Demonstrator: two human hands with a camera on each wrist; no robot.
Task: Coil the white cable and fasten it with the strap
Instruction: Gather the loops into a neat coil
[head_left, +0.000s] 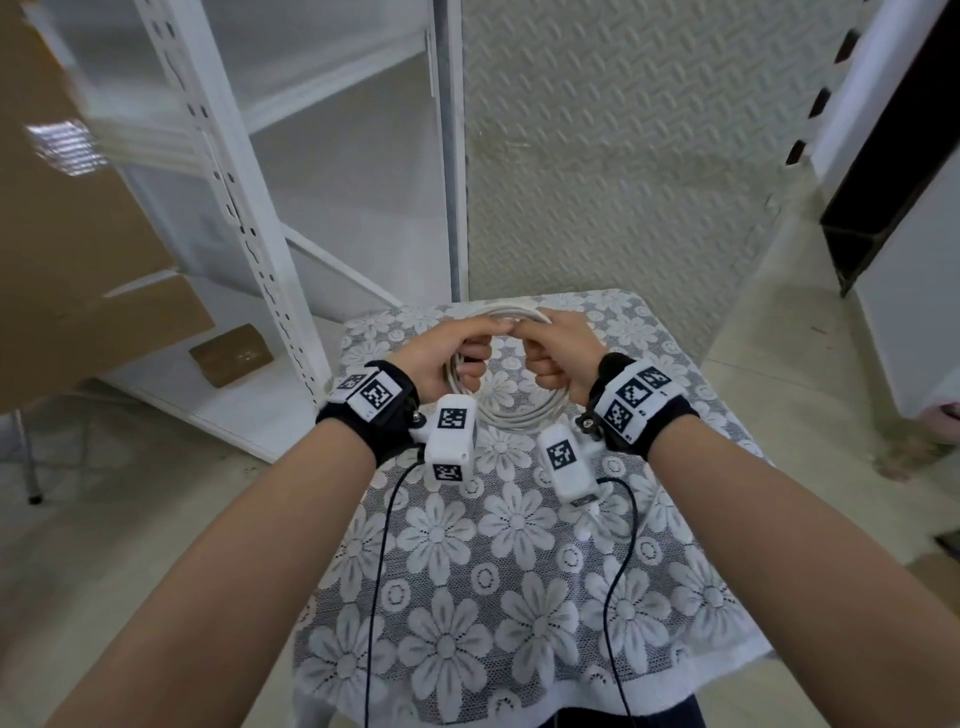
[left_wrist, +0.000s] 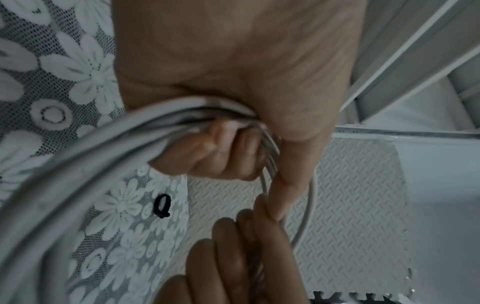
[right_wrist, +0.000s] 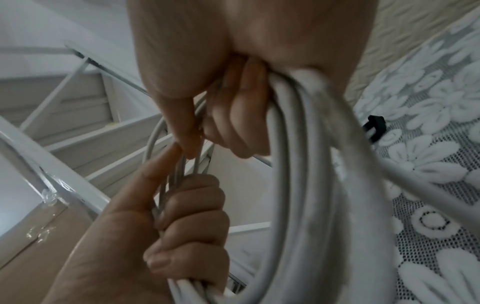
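Black wristbands (head_left: 379, 423) carry white coded tags (head_left: 375, 393); white cameras (head_left: 451, 435) hang beneath, trailing thin black cables (head_left: 379, 561); forearms are bare

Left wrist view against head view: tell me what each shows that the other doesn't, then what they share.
Only the left wrist view shows the black strap, lying loose on the lace tablecloth, and the left hand's fingers curled round the bundled loops.

Only the head view shows both wrist cameras, the forearms, the whole coil's round outline, and the white shelving.

Both show the white cable gripped by the left hand and right hand.
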